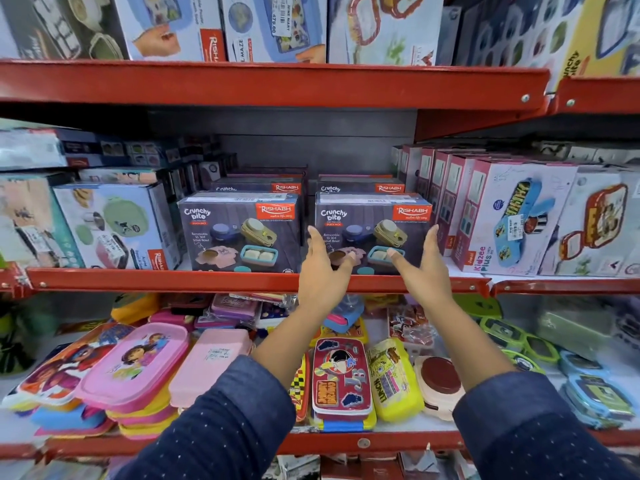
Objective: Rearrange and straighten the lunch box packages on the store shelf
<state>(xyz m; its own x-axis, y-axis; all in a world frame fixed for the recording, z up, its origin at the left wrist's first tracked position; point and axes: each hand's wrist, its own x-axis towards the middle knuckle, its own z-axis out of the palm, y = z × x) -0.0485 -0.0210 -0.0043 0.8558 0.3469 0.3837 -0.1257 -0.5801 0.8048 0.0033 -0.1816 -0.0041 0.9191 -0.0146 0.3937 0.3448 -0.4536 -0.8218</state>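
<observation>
Two dark "Crunchy Bite" lunch box packages stand side by side at the front of the middle red shelf (207,280), with more of the same stacked behind them. The left package (239,233) stands free. The right package (372,230) is framed by both hands. My left hand (320,268) is open at its left front edge, fingers pointing up. At the package's right front corner, my right hand (422,268) is open too. Neither hand visibly grips the box; whether the palms touch it is unclear.
A pale blue boxed lunch set (114,226) stands left of the pair. A row of pink "Kidzee Plus" boxes (498,216) stands to the right. Loose plastic lunch boxes (138,362) crowd the lower shelf. The upper shelf (270,84) overhangs close above.
</observation>
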